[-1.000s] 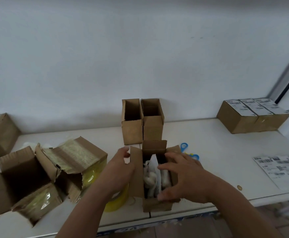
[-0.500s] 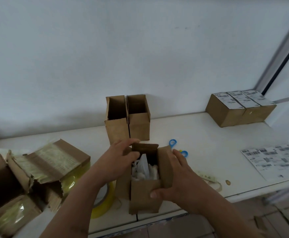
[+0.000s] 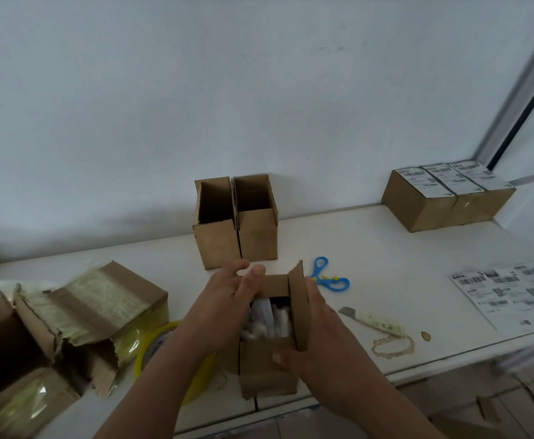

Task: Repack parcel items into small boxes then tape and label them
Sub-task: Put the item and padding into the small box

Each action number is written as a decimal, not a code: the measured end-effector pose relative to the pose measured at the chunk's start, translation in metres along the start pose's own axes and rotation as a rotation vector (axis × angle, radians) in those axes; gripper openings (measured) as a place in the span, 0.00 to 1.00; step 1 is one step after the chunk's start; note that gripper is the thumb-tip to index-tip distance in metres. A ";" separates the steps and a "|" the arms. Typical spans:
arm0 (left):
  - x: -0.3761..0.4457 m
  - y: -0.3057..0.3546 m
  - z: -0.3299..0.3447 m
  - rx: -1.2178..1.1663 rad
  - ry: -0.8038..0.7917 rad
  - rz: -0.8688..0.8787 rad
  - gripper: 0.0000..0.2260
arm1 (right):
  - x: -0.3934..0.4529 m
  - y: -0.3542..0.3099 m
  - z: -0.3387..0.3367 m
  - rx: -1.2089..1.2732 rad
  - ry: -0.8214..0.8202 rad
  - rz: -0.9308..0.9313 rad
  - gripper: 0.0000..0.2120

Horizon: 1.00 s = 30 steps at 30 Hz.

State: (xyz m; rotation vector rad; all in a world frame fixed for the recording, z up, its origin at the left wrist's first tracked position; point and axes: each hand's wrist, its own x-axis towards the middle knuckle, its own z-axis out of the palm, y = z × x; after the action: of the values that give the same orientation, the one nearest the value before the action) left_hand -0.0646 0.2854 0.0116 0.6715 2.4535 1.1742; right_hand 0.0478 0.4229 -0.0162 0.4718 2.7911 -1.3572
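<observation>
White wall behind, pale counter [image 3: 386, 248] in front. Small box [image 3: 267, 369] stands upright at 6 o'clock on the counter's near edge, long axis vertical, white items [image 3: 264, 318] inside. Left hand [image 3: 224, 299] pinches the far flap at 12; right hand [image 3: 319, 337] clasps the 3 o'clock wall and flap. Tape roll [image 3: 151, 350] lies at 9, probably nearer the left, half hidden by that forearm.

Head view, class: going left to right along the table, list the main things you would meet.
Torn open cartons → yellow tape roll → small box held in both hands → blue scissors → utility knife → sheet of labels.
</observation>
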 end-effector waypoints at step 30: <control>-0.001 -0.005 0.046 -0.513 0.260 -0.431 0.17 | -0.011 -0.020 0.035 0.268 0.119 0.284 0.29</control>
State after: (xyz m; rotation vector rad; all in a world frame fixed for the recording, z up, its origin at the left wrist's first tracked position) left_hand -0.0425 0.3115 -0.0203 -0.1567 2.1736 1.6757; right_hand 0.0481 0.3814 -0.0216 0.9429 2.5050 -1.6851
